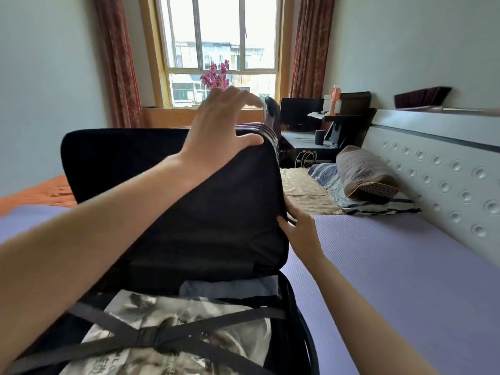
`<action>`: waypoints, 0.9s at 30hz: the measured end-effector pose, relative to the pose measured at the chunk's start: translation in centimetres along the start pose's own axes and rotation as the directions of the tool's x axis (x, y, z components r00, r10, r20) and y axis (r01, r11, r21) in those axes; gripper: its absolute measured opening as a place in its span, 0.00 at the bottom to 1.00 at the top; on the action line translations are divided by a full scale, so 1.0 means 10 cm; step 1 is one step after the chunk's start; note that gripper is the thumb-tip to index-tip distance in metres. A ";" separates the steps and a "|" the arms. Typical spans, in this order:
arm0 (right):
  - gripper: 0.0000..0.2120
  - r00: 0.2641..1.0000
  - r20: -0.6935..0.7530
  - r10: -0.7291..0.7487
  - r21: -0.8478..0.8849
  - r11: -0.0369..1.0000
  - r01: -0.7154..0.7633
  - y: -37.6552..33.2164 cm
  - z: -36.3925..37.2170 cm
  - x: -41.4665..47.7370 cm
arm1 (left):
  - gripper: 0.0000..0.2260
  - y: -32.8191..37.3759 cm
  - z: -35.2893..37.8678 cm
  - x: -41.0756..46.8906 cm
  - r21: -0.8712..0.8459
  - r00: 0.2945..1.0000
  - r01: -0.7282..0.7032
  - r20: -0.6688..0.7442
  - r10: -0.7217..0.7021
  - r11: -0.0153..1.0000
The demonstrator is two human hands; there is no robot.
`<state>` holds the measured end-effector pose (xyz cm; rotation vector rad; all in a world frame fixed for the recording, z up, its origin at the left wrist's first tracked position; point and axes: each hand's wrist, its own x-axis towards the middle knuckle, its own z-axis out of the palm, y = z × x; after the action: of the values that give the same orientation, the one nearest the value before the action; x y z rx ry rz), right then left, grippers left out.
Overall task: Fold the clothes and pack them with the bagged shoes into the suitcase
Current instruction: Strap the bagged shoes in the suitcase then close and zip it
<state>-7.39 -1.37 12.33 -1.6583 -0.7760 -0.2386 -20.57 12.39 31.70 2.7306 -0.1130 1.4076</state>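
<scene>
A black suitcase lies on the bed with its lid [216,212] raised at a slant. My left hand [219,128] reaches over the lid's top right corner, thumb against the edge, fingers spread and straight. My right hand [300,231] grips the lid's right edge, fingers behind it and thumb in front. In the lower half, crossed grey straps [151,334] with a buckle hold down a clear plastic bag [189,320] with printed contents. A folded grey-blue garment [230,288] lies behind the bag.
The suitcase rests on a purple mat [378,266] covering the bed. A striped pillow [365,174] and bedding lie near the grey headboard [446,171] on the right. A desk with a monitor [300,112] and a window stand beyond.
</scene>
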 end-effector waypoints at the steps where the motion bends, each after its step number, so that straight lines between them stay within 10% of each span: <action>1: 0.28 1.000 0.002 -0.001 0.011 1.000 0.001 -0.02 0.00 -0.03 | 0.30 -0.07 -0.10 0.11 0.021 0.994 0.016 0.110 -0.018 1.000; 7: 0.30 1.000 -0.027 0.009 0.084 0.996 -0.007 -0.10 -0.07 -0.32 | 0.44 -0.21 -0.34 0.36 0.014 0.700 0.155 0.704 -0.119 0.988; 14: 0.27 0.995 0.051 0.080 0.255 0.963 -0.090 -0.16 -0.18 -0.66 | 0.43 -0.07 -0.32 0.34 0.052 0.469 0.176 0.874 -0.130 0.983; 21: 0.33 0.911 0.342 0.230 0.625 0.668 -0.403 -0.69 -0.65 -0.58 | 0.39 0.04 -0.22 -0.11 -0.032 0.602 0.230 0.790 -0.117 0.973; 27: 0.41 0.906 0.342 0.251 0.112 0.946 -0.304 -1.37 -0.53 -0.47 | 0.40 0.33 -0.19 -0.53 -0.095 0.700 0.162 0.712 -0.047 0.982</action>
<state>-17.81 -7.35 22.00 -1.6481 -0.7660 0.3014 -25.50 9.44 28.58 2.9118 -0.0903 0.2233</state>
